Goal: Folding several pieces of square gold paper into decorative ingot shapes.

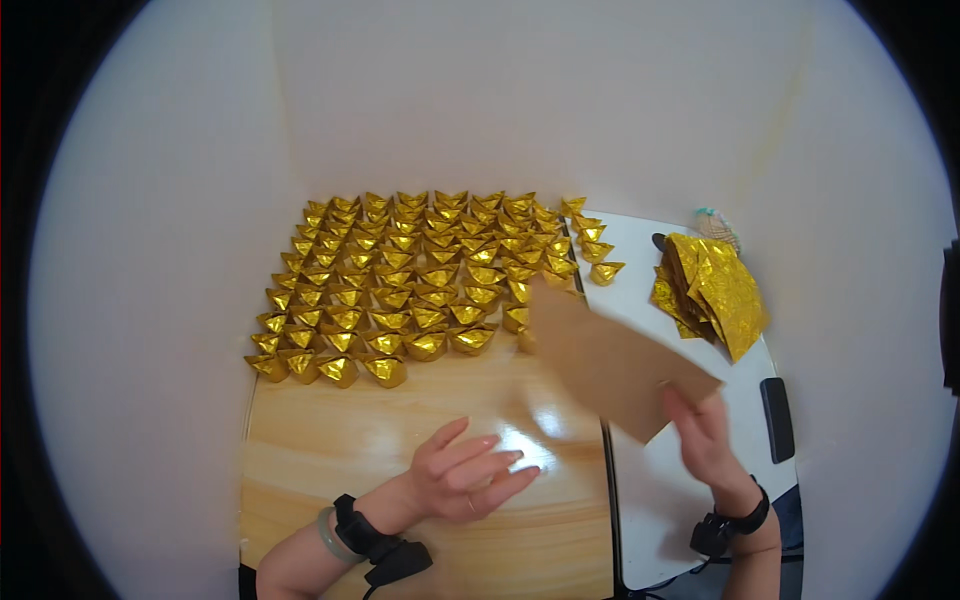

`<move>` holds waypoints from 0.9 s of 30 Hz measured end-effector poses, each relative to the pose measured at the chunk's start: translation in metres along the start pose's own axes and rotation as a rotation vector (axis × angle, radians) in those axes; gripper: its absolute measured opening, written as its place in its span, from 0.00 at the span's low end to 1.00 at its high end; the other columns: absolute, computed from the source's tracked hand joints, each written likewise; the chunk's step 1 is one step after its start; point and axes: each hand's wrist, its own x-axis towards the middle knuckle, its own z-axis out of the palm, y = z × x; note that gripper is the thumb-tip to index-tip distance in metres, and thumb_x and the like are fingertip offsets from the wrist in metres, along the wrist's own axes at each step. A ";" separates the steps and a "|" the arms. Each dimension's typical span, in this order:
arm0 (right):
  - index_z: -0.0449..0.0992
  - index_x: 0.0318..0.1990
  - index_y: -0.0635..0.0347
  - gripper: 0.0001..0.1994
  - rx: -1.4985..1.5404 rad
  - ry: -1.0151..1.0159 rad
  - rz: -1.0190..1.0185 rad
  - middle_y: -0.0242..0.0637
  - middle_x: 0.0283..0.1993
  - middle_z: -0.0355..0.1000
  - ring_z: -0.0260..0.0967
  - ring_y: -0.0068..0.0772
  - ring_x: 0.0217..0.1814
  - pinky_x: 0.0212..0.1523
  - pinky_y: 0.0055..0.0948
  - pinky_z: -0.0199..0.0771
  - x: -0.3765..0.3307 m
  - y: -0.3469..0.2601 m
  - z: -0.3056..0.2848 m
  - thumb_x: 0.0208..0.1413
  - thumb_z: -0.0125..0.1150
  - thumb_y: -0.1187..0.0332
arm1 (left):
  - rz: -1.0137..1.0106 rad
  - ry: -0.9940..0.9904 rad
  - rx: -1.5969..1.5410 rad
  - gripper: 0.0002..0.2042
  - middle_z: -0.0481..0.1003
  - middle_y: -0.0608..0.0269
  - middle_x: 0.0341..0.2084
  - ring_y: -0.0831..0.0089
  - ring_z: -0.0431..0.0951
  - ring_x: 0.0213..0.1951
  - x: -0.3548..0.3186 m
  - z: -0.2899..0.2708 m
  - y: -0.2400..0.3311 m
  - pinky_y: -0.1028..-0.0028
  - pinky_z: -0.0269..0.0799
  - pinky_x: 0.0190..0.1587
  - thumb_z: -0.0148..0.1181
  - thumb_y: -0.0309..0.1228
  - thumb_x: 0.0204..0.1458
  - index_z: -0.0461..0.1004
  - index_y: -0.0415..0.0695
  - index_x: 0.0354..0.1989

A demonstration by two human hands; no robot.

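White walls around a wooden counter (330, 450) crowded with rows of folded gold paper ingots (400, 285). Left hand (465, 475) flat, fingers spread, holding nothing. Right hand (705, 435) pinched on a brown paper sheet (610, 360), lifted over the counter's edge. Stack of gold foil sheets (715, 290) at far right.

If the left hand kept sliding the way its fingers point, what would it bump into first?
The left hand points right across the wooden table. It would probably first meet the brown sheet held by the right hand, though heights are unclear.
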 end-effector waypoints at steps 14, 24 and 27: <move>0.59 0.65 0.62 0.36 -0.278 -0.120 -0.271 0.50 0.62 0.65 0.66 0.51 0.60 0.57 0.40 0.70 0.006 0.035 0.070 0.47 0.69 0.69 | -0.218 -1.062 -0.203 0.31 0.53 0.50 0.68 0.56 0.50 0.70 -0.010 0.013 -0.003 0.53 0.51 0.67 0.51 0.44 0.60 0.56 0.38 0.67; 0.55 0.65 0.75 0.49 -0.594 -0.548 -0.384 0.59 0.69 0.53 0.49 0.52 0.73 0.70 0.46 0.51 0.006 0.037 0.073 0.52 0.55 0.35 | -0.416 -1.066 -0.147 0.45 0.47 0.40 0.69 0.52 0.44 0.72 -0.005 0.010 -0.012 0.54 0.42 0.70 0.53 0.58 0.54 0.49 0.32 0.68; 0.55 0.65 0.76 0.50 -0.641 -0.530 -0.350 0.59 0.69 0.53 0.49 0.52 0.74 0.71 0.46 0.50 0.005 0.040 0.072 0.50 0.54 0.33 | -0.397 -1.091 -0.192 0.51 0.46 0.37 0.69 0.50 0.43 0.72 -0.002 0.007 -0.014 0.54 0.40 0.71 0.56 0.63 0.48 0.48 0.32 0.68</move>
